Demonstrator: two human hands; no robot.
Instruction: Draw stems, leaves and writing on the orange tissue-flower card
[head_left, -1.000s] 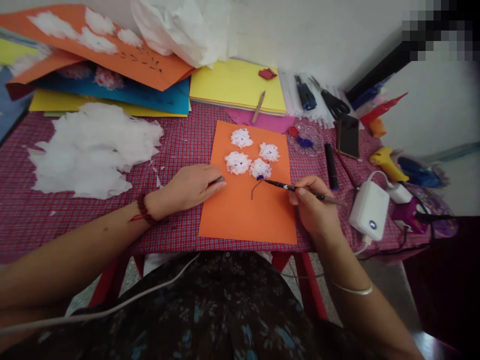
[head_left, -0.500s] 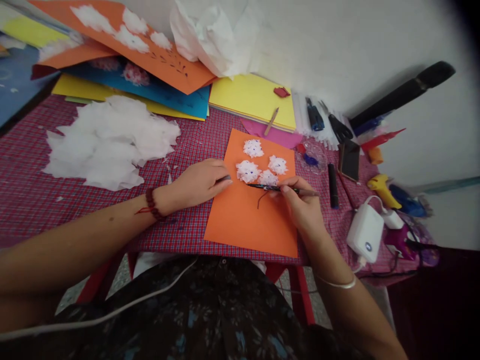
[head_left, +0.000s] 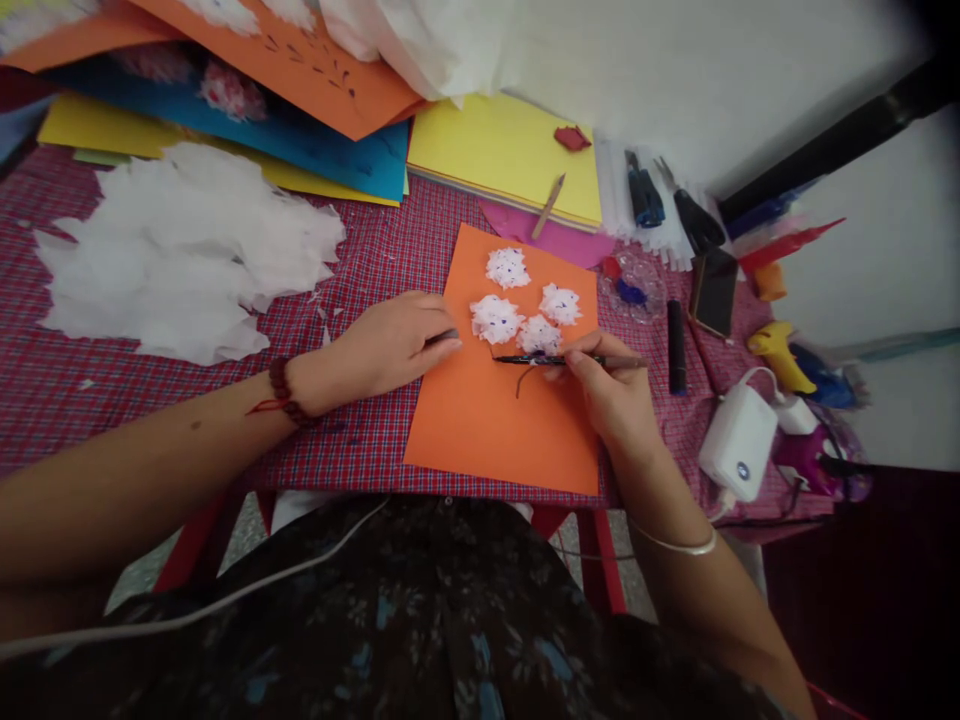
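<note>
Before you, a bench (head_left: 379, 235) is spread with a red checked cloth. A broad heap of white cut paper (head_left: 187, 250) covers its left side. In the middle, square in front of you, lies an orange sheet (head_left: 480, 430). Your left hand (head_left: 379, 345) is at the sheet's left edge, its fingers pinching a small dark object (head_left: 441, 339) that is mostly hidden. Your right hand (head_left: 619, 385) is over the right side, fingers gripping a slim brush (head_left: 525, 359) held nearly flat; whether its tip touches the paper, you cannot tell. Four white paper flowers (head_left: 498, 318), flecked with blue, sit on the sheet's upper half and look finished. Below them, one short dark curve (head_left: 520, 381) is drawn. The linework seems barely begun: the sheet's lower part shows no marks.
</note>
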